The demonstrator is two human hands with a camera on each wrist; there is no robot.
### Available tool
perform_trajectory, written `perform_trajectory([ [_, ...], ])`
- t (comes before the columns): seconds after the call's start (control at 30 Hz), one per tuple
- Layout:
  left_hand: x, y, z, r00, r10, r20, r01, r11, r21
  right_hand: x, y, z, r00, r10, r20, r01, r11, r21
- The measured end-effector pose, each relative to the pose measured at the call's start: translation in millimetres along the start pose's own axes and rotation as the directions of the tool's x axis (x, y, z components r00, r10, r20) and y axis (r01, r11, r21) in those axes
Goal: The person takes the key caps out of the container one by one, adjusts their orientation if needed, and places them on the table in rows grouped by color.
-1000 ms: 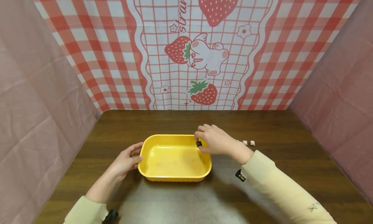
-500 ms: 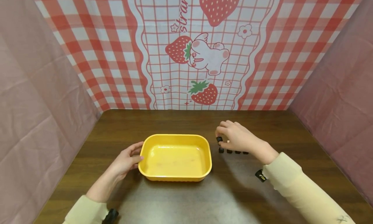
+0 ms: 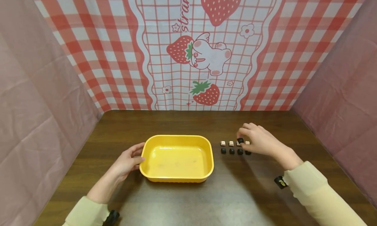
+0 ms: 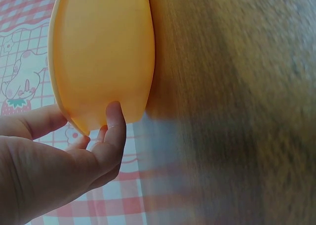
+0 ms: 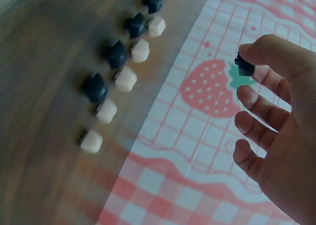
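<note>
Yellow tray [image 3: 176,178] was empty, left hand [image 3: 126,162] resting open on its rim. Right hand [image 3: 259,139] pinched a black keycap [image 5: 244,67] above the two rows [image 3: 235,147]; black row w/ 4 laid, approx. one spot left.

Small black keycap [image 3: 240,140], pinched aloft

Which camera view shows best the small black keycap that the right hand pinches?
The right wrist view: the small black keycap sits large between the fingertips of the right hand. The head view shows it tiny; the left wrist view not at all.
</note>
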State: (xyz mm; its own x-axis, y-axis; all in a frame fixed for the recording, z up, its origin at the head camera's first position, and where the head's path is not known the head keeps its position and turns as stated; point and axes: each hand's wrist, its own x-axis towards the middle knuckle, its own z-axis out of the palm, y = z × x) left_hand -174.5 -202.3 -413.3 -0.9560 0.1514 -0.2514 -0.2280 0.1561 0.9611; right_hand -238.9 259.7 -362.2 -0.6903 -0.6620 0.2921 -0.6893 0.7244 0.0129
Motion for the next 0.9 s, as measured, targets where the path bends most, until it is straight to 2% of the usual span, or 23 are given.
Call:
perform_trajectory([
  [0.33, -1.3, 0.5, 0.6, 1.000, 0.003, 0.001, -0.003, 1.000, 0.003, -28.5, 20.5, 10.3, 0.999, 0.052, -0.007, -0.052, 0.999, 0.012],
  [0.67, -2.0, 1.8, 1.0, 1.000, -0.004, -0.008, 0.004, 1.000, -0.001, -51.4, 37.2, 24.8, 0.979, 0.178, 0.100, -0.181, 0.983, 0.020],
  [0.9, -2.9, 2.8, 1.6, 1.000, 0.006, -0.001, -0.006, 1.000, -0.005, -60.0, 44.6, 34.7, 0.972, 0.211, 0.107, -0.215, 0.976, 0.021],
])
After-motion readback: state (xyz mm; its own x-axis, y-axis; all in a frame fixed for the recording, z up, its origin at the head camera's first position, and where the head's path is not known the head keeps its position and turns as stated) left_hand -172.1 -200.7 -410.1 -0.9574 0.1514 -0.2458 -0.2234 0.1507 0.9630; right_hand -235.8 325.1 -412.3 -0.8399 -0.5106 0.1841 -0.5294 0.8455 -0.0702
